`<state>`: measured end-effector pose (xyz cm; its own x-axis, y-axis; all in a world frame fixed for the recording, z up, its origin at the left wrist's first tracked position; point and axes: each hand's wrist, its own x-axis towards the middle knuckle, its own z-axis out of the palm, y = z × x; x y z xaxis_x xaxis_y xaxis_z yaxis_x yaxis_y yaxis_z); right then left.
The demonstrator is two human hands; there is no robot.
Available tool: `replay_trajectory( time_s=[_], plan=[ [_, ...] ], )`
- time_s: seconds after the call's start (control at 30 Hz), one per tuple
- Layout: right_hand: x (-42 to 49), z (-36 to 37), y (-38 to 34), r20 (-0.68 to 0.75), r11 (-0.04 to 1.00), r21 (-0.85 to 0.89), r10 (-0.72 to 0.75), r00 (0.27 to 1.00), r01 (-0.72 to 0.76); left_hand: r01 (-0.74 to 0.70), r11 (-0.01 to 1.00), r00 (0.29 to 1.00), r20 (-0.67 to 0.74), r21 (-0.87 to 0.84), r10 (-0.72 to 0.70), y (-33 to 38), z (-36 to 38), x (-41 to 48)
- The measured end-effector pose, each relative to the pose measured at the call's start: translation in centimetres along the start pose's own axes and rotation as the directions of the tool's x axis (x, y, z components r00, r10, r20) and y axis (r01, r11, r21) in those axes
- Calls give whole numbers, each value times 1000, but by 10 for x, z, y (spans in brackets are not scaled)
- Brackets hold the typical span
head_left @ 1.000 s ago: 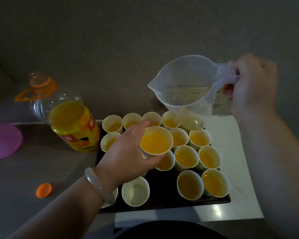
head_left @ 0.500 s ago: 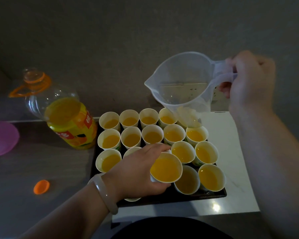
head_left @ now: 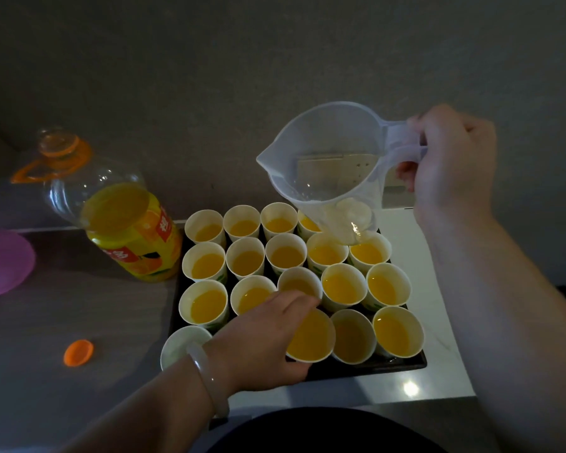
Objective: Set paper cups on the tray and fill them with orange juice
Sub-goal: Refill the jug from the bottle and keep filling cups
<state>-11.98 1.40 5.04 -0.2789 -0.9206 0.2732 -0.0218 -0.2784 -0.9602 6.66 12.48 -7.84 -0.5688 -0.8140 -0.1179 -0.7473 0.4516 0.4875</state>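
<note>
A black tray (head_left: 366, 367) holds several white paper cups, most with orange juice in them. My left hand (head_left: 258, 341) grips a full cup (head_left: 311, 336) in the tray's front row, its base down among the others. One cup (head_left: 180, 346) at the front left corner looks empty. My right hand (head_left: 451, 158) holds the handle of a clear plastic measuring jug (head_left: 327, 168), which looks empty and hangs tilted above the tray's back right cups.
A large orange juice bottle (head_left: 125, 220), uncapped and part full, stands left of the tray. Its orange cap (head_left: 78, 353) lies on the dark counter at front left. A pink bowl (head_left: 0, 263) sits at the far left. A grey wall runs close behind.
My left hand has carried the full cup from above the tray's middle down into the front row. The jug in my right hand has barely moved.
</note>
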Motion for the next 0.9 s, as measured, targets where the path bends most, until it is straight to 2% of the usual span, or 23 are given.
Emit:
replay_trajectory(
  time_s=[0.13,0.43,0.7,0.9],
  plan=[
    [-2,0,0,-16,1000,-4,-14,1000,14,-30,996,996,-82,82,37,-9,12,0],
    [-8,1,2,14,1000,23,12,1000,-12,-41,979,998,-44,200,51,-17,26,6],
    [-8,4,3,52,1000,11,10,999,-10,-101,945,980,-131,310,148,-21,33,4],
    [-9,10,3,39,998,14,68,997,-69,-126,912,971,-141,391,195,-21,31,5]
  ],
)
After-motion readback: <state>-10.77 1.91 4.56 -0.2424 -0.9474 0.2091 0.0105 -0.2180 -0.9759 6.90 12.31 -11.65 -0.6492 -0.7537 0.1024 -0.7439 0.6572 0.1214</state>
